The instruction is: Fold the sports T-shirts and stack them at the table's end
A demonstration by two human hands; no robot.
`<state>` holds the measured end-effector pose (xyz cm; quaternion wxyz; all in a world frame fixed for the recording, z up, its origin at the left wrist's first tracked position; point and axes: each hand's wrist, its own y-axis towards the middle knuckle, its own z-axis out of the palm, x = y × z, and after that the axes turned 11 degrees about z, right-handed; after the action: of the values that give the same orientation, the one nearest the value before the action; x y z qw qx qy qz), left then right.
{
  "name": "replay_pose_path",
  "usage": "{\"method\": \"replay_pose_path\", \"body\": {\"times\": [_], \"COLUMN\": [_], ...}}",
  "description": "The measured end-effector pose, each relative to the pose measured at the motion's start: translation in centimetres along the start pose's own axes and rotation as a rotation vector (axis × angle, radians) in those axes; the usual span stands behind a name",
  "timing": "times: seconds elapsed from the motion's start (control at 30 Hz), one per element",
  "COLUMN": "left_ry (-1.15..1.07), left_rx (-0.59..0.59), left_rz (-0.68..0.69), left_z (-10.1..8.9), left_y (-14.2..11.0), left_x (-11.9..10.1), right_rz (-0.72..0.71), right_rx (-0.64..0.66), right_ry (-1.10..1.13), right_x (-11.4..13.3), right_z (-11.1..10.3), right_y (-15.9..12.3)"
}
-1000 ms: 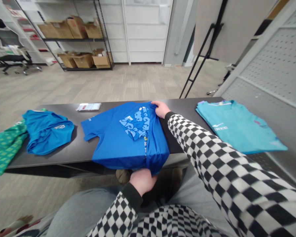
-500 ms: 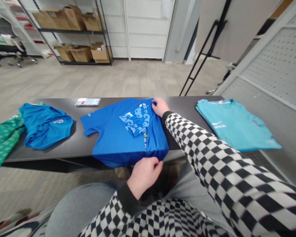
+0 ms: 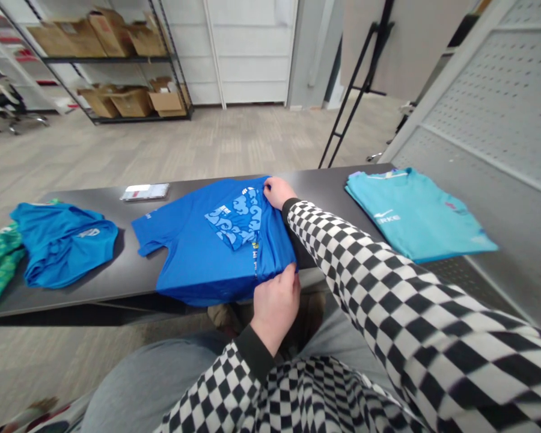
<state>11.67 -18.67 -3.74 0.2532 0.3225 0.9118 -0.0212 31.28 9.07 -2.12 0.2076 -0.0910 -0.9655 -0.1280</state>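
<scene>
A royal-blue T-shirt [image 3: 207,252] lies across the dark table, its right part folded inward so a wave-patterned sleeve [image 3: 237,219] rests on top. Its near edge hangs over the table's front. My right hand [image 3: 279,192] pinches the shirt's far right corner by the collar end. Closer to me, my left hand [image 3: 277,304] has its fingers closed on the near right edge of the same shirt. The thumb side of the left hand faces the cloth; part of the gripped fabric is hidden behind the fingers.
On the right lies a folded turquoise T-shirt stack [image 3: 426,216]. To the left are a crumpled blue shirt [image 3: 67,243] and a green patterned garment [image 3: 0,264]. A flat clear package [image 3: 145,192] sits by the far edge of the table [image 3: 322,180]. A perforated grey panel [image 3: 496,120] borders the right.
My left hand has moved right and up from below the table edge onto the shirt's near right edge and closed on it. The right hand keeps its pinch. The whole view has shifted slightly.
</scene>
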Motion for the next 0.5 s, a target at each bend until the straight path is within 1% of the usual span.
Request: {"method": "replay_pose_path", "body": {"times": [0.1,0.17,0.27,0.4,0.5], "left_ry": [0.006,0.004,-0.008,0.014,0.069], "left_rx": [-0.003,-0.008,-0.018,-0.046,-0.081], "left_rz": [-0.001,0.012,0.045,0.130,0.159], "left_z": [0.0,-0.1,-0.4,-1.0,-1.6], "left_y": [0.3,0.5,0.8,1.0,1.3], "left_x": [0.5,0.5,-0.1,-1.0,-1.1], "right_rz": [-0.003,-0.013,-0.014,-0.005,-0.005], "right_rx": [-0.011,-0.020,-0.025,-0.028,-0.024], "right_ry": [0.004,0.000,-0.002,0.011,0.013], "right_x": [-0.1,-0.2,-0.2,-0.3,-0.4], "right_z": [0.1,0.3,0.6,0.9,1.1], "right_y": [0.0,0.1,0.2,0.4,0.5]}}
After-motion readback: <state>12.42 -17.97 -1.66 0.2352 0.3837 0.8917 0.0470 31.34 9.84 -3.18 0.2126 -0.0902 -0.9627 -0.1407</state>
